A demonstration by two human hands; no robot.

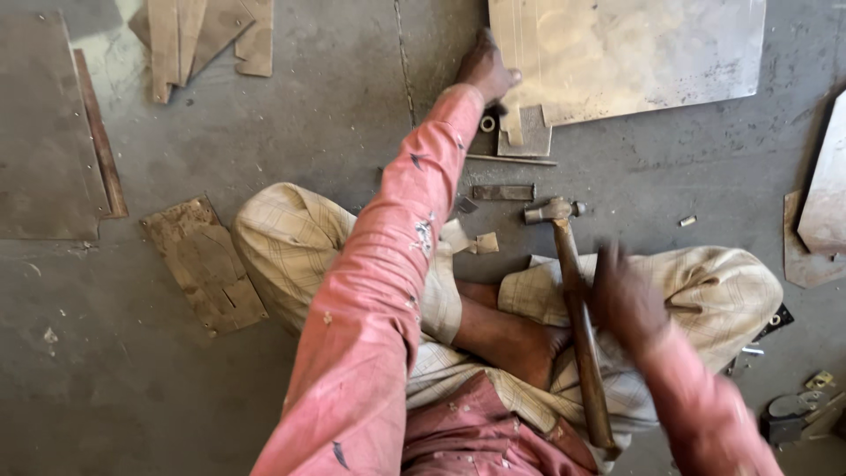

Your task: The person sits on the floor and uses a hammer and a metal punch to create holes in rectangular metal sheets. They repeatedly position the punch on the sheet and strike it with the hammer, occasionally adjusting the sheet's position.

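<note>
A: Head view. Left hand (486,70) at twelve o'clock, arm stretched out, fingers pressed flat on the near corner of a large metal sheet (634,53).

B: Right hand (624,300)?

A: At four o'clock, blurred; cannot tell if it is closed. A hammer (575,308) lies just beside it at its nine o'clock, wooden handle across the lap, head towards twelve.

B: Nearby?

A: Small ring (487,123) and flat bar (503,192) on the floor below the left hand.
</note>
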